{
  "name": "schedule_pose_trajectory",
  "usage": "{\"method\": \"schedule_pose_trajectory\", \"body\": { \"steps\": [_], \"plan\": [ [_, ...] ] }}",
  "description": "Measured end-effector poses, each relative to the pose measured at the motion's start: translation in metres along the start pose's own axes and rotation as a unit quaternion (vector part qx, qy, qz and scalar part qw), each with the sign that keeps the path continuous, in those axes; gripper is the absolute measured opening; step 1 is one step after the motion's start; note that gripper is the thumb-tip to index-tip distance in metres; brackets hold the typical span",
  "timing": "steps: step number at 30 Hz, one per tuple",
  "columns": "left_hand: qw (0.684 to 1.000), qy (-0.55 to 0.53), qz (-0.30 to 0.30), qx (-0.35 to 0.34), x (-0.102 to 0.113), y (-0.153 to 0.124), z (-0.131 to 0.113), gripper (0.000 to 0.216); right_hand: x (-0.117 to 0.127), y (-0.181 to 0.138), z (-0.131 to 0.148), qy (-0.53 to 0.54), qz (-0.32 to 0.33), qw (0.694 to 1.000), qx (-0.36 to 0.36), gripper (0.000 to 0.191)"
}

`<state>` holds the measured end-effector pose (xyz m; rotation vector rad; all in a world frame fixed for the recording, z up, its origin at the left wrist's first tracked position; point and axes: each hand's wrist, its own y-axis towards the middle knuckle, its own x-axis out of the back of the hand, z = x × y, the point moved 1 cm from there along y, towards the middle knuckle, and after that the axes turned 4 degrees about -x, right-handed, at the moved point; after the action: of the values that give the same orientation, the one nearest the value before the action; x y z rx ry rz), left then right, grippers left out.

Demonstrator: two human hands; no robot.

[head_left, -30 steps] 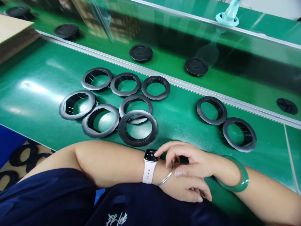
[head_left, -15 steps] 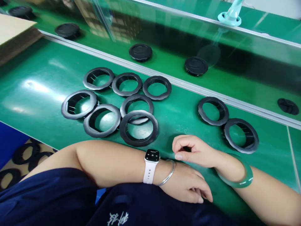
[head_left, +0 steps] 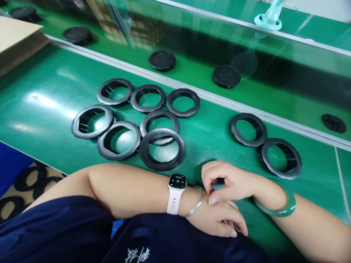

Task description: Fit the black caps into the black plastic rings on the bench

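My left hand (head_left: 216,216), with a white-strapped smartwatch (head_left: 177,182) and a silver bangle (head_left: 197,201) on its wrist, lies palm down by the bench's near edge. Its fingers are loosely curled together, and no object shows in them. Over it is my right hand (head_left: 229,179), a green bangle (head_left: 287,204) on the wrist. The thumb and bent fingers are apart with nothing between them, and their tips touch or nearly touch the back of my left hand. Nearest on the left is a black ring (head_left: 144,157), overlapping another ring (head_left: 145,118); to the right lies one more ring (head_left: 265,160).
Several other black rings (head_left: 102,148) lie on the green bench (head_left: 49,120). Beyond a metal rail (head_left: 117,63), black round discs (head_left: 161,60) sit on a green belt. A board (head_left: 16,33) is at far left, a turquoise stand (head_left: 270,22) at the back.
My right hand has dipped slightly, bringing its thumb and fingertips down to the back of my left hand. The discs beyond the rail have shifted a little left.
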<state>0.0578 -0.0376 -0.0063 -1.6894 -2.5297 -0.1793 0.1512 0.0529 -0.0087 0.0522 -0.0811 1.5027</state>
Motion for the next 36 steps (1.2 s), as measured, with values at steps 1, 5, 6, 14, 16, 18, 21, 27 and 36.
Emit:
{"method": "schedule_pose_trajectory", "body": {
  "steps": [1, 5, 6, 14, 16, 18, 21, 27, 36],
  "plan": [
    [1.0, 0.001, 0.0, -0.001, 0.0, 0.0, 0.0, 0.04, 0.0, 0.0, 0.0, 0.0, 0.004, 1.0, -0.001, 0.041],
    [1.0, 0.005, 0.002, -0.005, 0.0, 0.0, 0.0, 0.04, 0.002, 0.0, 0.001, 0.001, 0.016, 1.0, -0.004, 0.042],
    [1.0, 0.009, 0.001, -0.007, 0.0, 0.001, 0.0, 0.039, 0.003, -0.001, 0.001, 0.002, 0.016, 1.0, -0.005, 0.042],
    [0.999, 0.024, -0.008, -0.02, -0.003, 0.001, 0.004, 0.039, 0.004, -0.002, -0.002, 0.015, 0.026, 0.999, -0.015, 0.041],
    [0.999, 0.024, -0.01, -0.025, -0.003, 0.001, 0.004, 0.039, 0.004, -0.003, -0.003, 0.021, 0.031, 0.999, -0.022, 0.04],
    [0.999, 0.022, -0.01, -0.028, -0.003, 0.001, 0.004, 0.039, 0.004, -0.003, -0.002, 0.029, 0.033, 0.999, -0.027, 0.037],
    [1.0, 0.016, -0.005, -0.018, -0.001, 0.001, 0.002, 0.04, 0.002, -0.001, 0.002, 0.043, 0.002, 0.999, -0.029, 0.031],
    [0.999, -0.041, -0.017, 0.021, -0.01, 0.001, 0.011, 0.039, -0.011, 0.005, 0.013, 0.076, -0.054, 0.996, -0.001, 0.021],
    [0.999, -0.026, -0.039, 0.005, -0.017, -0.001, 0.02, 0.04, -0.018, 0.011, 0.019, 0.075, -0.021, 0.997, 0.01, 0.022]
  ]
}}
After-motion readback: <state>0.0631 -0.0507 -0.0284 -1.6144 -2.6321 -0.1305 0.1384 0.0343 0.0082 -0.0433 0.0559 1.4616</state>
